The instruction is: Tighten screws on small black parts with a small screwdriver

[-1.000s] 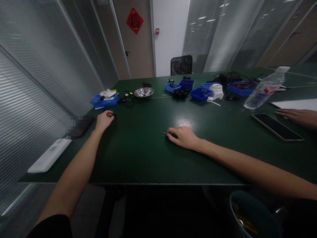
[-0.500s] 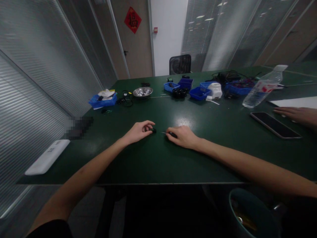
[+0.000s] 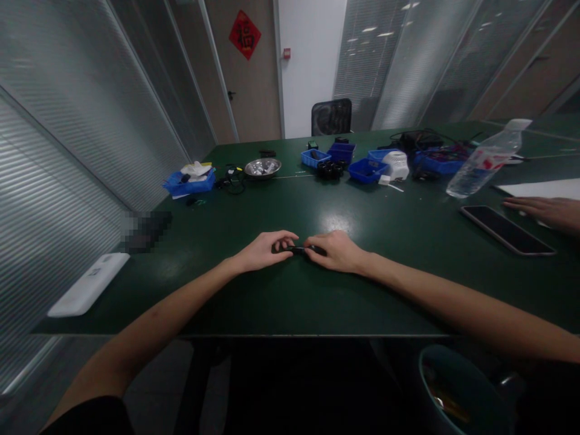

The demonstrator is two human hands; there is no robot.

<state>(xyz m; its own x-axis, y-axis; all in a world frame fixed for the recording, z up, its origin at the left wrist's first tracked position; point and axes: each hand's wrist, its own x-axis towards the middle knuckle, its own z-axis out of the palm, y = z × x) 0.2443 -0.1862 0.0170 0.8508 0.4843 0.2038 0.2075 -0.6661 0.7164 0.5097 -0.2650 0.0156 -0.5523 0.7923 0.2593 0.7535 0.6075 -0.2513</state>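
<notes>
Both hands [image 3: 261, 251] [image 3: 339, 251] grip dark items [image 3: 277, 248] [image 3: 319, 249] between fingers [image 3: 287, 234]; a red sign [image 3: 245, 35] reads 福

Your short left sleeve [image 3: 88, 417] and right sleeve [image 3: 550, 389] are black, leaving your left hand [image 3: 263, 251] and right hand [image 3: 339, 251] and both forearms [image 3: 181, 302] bare.

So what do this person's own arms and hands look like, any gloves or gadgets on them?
The left hand and right hand are both bare, with no glove, watch or bracelet in view. Both forearms are uncovered, without cables. A plain black sleeve shows on the left arm; dark cloth shows by the right.
</notes>
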